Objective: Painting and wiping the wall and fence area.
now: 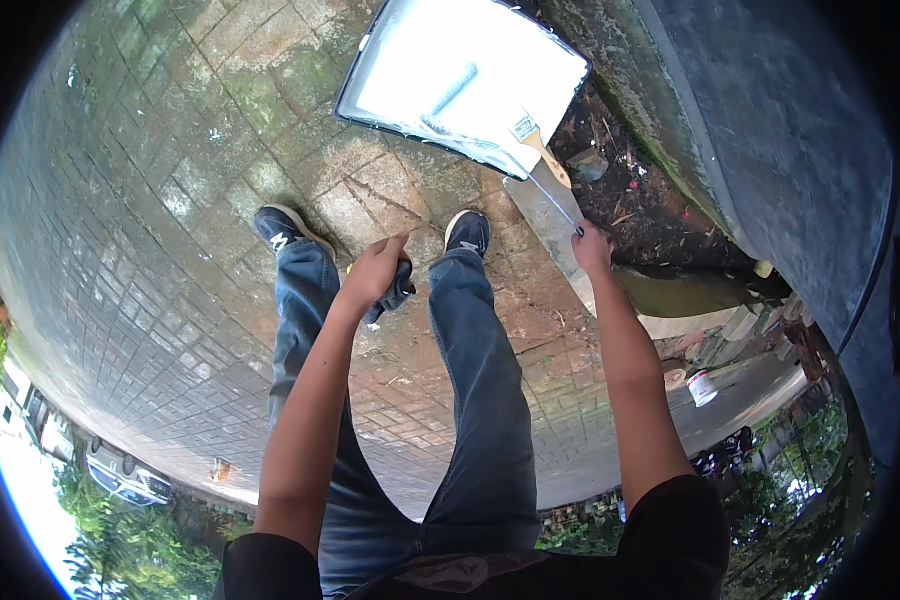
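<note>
My right hand (593,248) is closed round the handle end of a paint roller (554,194), whose thin metal rod runs into a wide black-rimmed paint tray (344,100). White paint covers the inside of the tray, and the roller's head is hard to make out in the glare. A flat paintbrush (543,150) with a wooden handle rests across the tray's near right corner, its bristles over the paint. In front of my legs, my left hand (375,272) grips a dark, crumpled item (397,288), partly hidden by the fingers; its kind is unclear.
Mossy brick paving (210,230) spreads under my feet. To the right are a strip of soil with dead leaves (625,170), a concrete edge and a dark wall (800,130). A white bucket (702,388) stands at lower right; a parked car (130,482) shows at lower left.
</note>
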Demonstrator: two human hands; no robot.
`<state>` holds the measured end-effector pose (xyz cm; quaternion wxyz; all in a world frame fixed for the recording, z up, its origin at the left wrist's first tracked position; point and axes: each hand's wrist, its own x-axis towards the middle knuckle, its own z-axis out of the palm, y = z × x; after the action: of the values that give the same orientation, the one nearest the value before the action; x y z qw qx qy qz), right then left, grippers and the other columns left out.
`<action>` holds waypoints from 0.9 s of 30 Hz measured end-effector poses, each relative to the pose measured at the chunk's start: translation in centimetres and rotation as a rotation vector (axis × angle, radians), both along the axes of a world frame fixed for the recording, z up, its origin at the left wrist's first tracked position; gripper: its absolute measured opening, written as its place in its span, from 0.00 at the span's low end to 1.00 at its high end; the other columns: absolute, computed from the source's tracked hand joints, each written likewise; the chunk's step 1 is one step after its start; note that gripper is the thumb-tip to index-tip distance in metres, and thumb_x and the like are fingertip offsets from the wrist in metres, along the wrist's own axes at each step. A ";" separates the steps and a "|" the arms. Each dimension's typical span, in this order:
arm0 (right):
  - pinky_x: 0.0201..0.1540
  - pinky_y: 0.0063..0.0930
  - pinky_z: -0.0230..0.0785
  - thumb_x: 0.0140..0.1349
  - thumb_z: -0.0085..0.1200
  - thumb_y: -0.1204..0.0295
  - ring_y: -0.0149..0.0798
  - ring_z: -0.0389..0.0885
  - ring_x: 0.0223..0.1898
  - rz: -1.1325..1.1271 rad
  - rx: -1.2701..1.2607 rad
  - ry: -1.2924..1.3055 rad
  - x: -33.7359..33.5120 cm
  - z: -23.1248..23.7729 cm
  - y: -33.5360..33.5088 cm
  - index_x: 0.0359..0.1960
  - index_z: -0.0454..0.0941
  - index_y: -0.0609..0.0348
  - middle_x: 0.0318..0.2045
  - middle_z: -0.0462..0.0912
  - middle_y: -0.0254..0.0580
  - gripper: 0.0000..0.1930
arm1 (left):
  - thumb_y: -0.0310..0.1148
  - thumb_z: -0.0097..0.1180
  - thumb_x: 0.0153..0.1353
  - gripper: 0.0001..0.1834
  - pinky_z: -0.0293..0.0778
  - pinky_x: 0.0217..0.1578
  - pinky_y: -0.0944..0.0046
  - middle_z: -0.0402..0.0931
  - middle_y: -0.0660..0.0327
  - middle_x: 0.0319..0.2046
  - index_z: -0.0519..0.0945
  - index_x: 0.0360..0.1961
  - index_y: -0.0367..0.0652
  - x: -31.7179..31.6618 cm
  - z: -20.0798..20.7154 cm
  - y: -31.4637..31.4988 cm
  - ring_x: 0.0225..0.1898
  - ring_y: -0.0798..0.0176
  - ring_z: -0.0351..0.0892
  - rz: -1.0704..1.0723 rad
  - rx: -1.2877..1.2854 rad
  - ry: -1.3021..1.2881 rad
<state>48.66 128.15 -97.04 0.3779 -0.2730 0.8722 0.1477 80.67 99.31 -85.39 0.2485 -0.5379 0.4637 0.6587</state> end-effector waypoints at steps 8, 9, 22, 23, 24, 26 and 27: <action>0.33 0.42 0.69 0.63 0.48 0.70 0.59 0.76 0.35 0.058 -0.487 -0.129 4.9 9.9 -4.4 0.41 0.72 0.58 0.35 0.76 0.52 0.08 | 0.51 0.33 0.65 0.30 0.62 0.54 0.55 0.72 0.39 0.48 0.73 0.46 0.32 -1.4 -9.1 2.1 0.53 0.39 0.69 0.058 -0.145 -0.007; 0.33 0.43 0.69 0.63 0.47 0.70 0.58 0.76 0.36 0.085 -0.567 -0.171 4.9 11.3 -5.4 0.43 0.72 0.57 0.36 0.76 0.52 0.09 | 0.50 0.33 0.65 0.29 0.62 0.54 0.54 0.71 0.39 0.50 0.72 0.47 0.32 -1.8 -9.5 2.1 0.54 0.37 0.67 0.039 -0.246 0.056; 0.36 0.50 0.71 0.65 0.44 0.67 0.58 0.78 0.33 0.356 -0.401 -0.083 -2.7 17.5 -17.3 0.41 0.74 0.55 0.31 0.79 0.53 0.09 | 0.41 0.35 0.63 0.24 0.62 0.50 0.47 0.70 0.31 0.44 0.72 0.41 0.27 -9.9 -14.7 -2.5 0.49 0.30 0.66 0.512 -0.469 0.079; 0.36 0.50 0.71 0.65 0.44 0.67 0.58 0.78 0.33 0.362 -0.398 -0.081 -3.2 17.4 -17.5 0.41 0.74 0.55 0.31 0.79 0.53 0.09 | 0.40 0.35 0.63 0.23 0.62 0.49 0.46 0.70 0.31 0.43 0.73 0.40 0.27 -10.0 -14.8 -2.2 0.48 0.30 0.67 0.514 -0.536 0.034; 0.36 0.50 0.71 0.65 0.45 0.67 0.58 0.78 0.33 0.371 -0.401 -0.096 -3.7 17.6 -17.8 0.41 0.74 0.56 0.31 0.79 0.53 0.09 | 0.39 0.36 0.61 0.23 0.63 0.49 0.46 0.71 0.31 0.42 0.73 0.39 0.26 -9.9 -15.0 -2.5 0.47 0.30 0.68 0.530 -0.509 0.033; 0.35 0.50 0.70 0.65 0.45 0.68 0.58 0.78 0.33 0.388 -0.414 -0.105 -4.3 17.5 -17.8 0.41 0.74 0.55 0.29 0.79 0.54 0.08 | 0.39 0.36 0.61 0.23 0.64 0.49 0.46 0.72 0.31 0.42 0.73 0.39 0.26 -10.3 -14.6 -2.2 0.47 0.31 0.69 0.506 -0.534 0.002; 0.35 0.50 0.70 0.65 0.45 0.68 0.58 0.78 0.33 0.392 -0.407 -0.102 -4.7 17.7 -17.4 0.41 0.74 0.55 0.29 0.79 0.54 0.08 | 0.39 0.37 0.61 0.23 0.64 0.49 0.46 0.72 0.31 0.41 0.73 0.38 0.26 -10.8 -14.2 -2.0 0.47 0.32 0.69 0.476 -0.559 -0.028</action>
<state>43.94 110.76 -79.32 0.3229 -0.5137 0.7944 0.0262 69.89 97.36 -99.62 -0.0622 -0.6868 0.4842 0.5385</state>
